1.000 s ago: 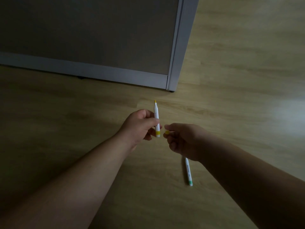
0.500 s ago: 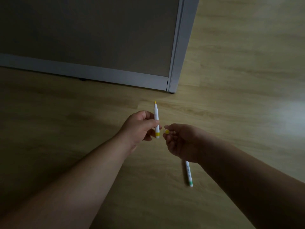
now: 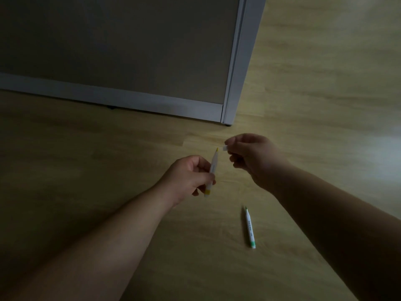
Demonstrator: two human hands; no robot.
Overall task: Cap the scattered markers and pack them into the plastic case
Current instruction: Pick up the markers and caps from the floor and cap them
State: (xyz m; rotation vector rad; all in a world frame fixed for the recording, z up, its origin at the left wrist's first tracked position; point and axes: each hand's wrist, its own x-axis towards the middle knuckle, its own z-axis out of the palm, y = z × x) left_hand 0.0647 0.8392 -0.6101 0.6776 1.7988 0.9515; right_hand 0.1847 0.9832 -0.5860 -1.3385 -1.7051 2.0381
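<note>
Yellow marker [image 3: 211, 172] between hands, uncapped

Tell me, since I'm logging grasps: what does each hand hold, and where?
Left hand grips the yellow marker by its lower barrel. Right hand pinches a small cap at its fingertips.

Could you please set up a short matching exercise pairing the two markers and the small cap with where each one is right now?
Things:
1. yellow marker
2. green marker
3. cap

Places:
A. lying on the wooden floor, touched by no hand
B. pinched in the right hand
C. held in the left hand, tip bare and pointing away

Pairs: 1-C, 2-A, 3-B
</note>
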